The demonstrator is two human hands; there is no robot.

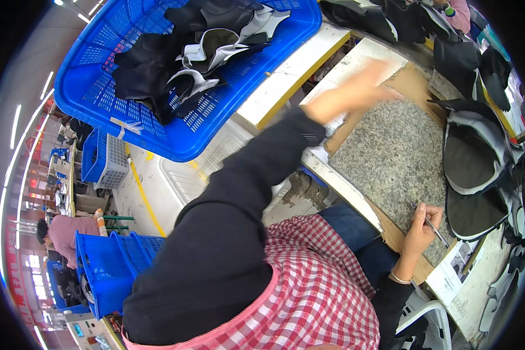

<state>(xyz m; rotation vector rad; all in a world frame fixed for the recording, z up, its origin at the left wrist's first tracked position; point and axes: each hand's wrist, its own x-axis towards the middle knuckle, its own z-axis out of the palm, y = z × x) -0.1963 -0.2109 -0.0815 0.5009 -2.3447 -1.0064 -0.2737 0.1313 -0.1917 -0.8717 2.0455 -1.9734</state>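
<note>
My right hand (421, 230) is closed on a thin silver pen-like tool (433, 226) at the near right of a speckled grey stone slab (385, 157). My left hand (356, 90) is smeared by motion over the slab's far left edge, near some brown cardboard (411, 83). Whether its fingers hold anything is not clear. Just right of the slab lie black shoe uppers (473, 149) with pale edges and dark linings, one overlapping another.
A large blue basket (186, 153) with black uppers stands at the far left. More black pieces (361, 20) lie along the back. Printed sheets (449, 280) sit near right. Blue crates (102, 262) and another person (70, 236) are at left; a pink sleeve (461, 14) shows far right.
</note>
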